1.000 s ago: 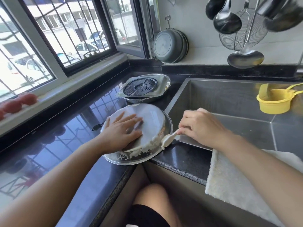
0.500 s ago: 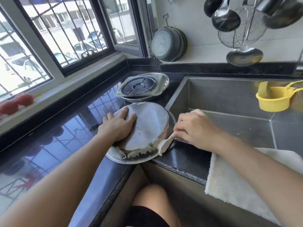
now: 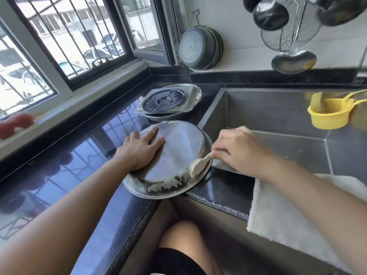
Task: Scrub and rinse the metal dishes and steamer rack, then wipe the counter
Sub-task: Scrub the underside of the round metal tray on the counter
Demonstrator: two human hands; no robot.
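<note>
Our left hand (image 3: 139,149) lies flat, fingers straight, pressing on the back of an upside-down metal dish (image 3: 174,149). That dish leans inside a bigger metal dish (image 3: 198,181) on the dark counter (image 3: 79,175), right under our palm. We think both dishes are hard, thin and light, and slippery where the white paste (image 3: 158,186) sticks, so the flat back and the rim look like the best places to hold. Past our left fingers sits the steamer rack (image 3: 164,101) on more dishes. Our right hand (image 3: 238,151) pinches a small white scraper (image 3: 199,165), its tip touching the paste. Beyond that hand is the sink (image 3: 278,116).
</note>
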